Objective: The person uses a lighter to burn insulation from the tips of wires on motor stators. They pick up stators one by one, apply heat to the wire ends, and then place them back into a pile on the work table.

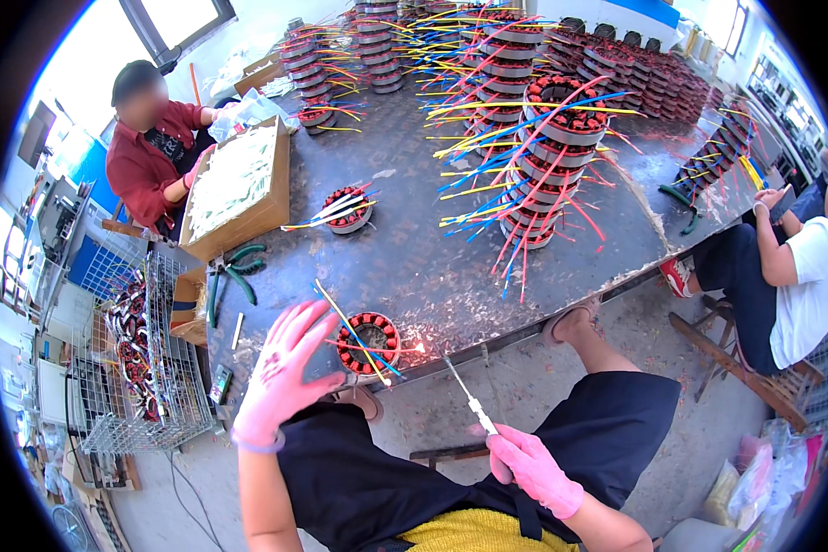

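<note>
A motor stator (368,344) with red-wrapped coils lies on the near edge of the dark table, its blue, yellow and red leads sticking out. Gloved in pink, my left hand (290,368) hovers at the stator's left with fingers spread and nothing in them. A small bright orange glow shows at the end of a red lead on the stator's right. My right hand (529,467), also in a pink glove, is closed around a slim tool (477,410) with a white grip and a long thin metal shaft. The shaft points up-left toward the glow, apart from the stator.
Another stator (348,211) with white sleeves lies farther back. Tall stator stacks (547,156) stand behind. Green-handled pliers (235,271) lie left, near a carton (239,216) of white pieces. A person (152,147) sits beyond it; another (791,276) sits right. A wire basket (147,368) holds stators.
</note>
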Tool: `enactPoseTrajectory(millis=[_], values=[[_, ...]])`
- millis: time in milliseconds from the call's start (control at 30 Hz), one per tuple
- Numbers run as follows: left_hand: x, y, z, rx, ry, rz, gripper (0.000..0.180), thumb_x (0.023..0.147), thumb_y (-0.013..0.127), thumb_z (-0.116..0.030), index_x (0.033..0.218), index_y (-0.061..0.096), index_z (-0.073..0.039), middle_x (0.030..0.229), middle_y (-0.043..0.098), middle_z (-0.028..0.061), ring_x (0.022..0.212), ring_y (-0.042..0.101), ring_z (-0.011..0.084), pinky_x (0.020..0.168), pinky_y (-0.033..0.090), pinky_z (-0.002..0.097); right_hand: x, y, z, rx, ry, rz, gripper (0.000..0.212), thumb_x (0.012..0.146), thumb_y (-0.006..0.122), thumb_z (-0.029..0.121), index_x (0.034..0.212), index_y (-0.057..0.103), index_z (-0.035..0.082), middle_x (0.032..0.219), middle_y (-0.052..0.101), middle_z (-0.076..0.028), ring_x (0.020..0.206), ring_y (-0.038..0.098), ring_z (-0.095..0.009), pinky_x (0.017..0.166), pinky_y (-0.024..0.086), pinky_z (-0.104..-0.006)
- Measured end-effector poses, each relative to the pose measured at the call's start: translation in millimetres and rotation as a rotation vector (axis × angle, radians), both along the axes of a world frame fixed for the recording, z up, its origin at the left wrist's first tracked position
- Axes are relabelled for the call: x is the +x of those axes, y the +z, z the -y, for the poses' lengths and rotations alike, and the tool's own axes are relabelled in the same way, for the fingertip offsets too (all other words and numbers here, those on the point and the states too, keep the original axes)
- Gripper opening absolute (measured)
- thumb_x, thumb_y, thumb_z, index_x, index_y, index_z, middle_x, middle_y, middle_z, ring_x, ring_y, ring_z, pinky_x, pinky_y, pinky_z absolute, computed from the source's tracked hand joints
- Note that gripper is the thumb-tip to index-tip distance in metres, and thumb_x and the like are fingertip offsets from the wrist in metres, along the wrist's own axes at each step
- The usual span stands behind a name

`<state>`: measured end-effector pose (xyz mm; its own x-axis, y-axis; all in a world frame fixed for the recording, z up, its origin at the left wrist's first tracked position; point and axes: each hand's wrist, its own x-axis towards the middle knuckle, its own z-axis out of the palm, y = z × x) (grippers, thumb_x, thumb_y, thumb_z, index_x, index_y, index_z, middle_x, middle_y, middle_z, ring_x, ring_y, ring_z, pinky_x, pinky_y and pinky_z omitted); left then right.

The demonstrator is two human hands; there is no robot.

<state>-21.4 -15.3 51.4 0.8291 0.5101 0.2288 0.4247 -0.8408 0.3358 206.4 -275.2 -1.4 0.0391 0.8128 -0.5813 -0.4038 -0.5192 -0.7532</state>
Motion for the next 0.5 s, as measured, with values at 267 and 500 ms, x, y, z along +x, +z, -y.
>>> enactPoseTrajectory(millis=[267,500], values=[[42,-84,146,-1.838,0.417,0.456,0.049,0.104,0.041,-0.052,0.112,0.058,-0.006,0.098,0.058,0.002,0.08,0.058,0.0136,0.061,0.044,0.0233,-3,20,2,0.036,0.022,-0.016,0.04,0.105,0.047,0.03,0.133,0.058,0.003,0.066,0.05,0.004,0.058,0.041,-0.004,0.052,0.03,-0.0201],[99,-111,178,-2.142,0.278,0.744,0.053,0.104,0.035,-0.055,0.109,0.058,-0.007,0.073,0.048,-0.0028,0.055,0.039,0.0105,0.051,0.03,0.0241,-3,9,13,0.124,-0.007,-0.071,0.043,0.105,0.047,0.033,0.134,0.058,0.003,0.076,0.056,0.004,0.058,0.04,-0.003,0.053,0.029,-0.0191]])
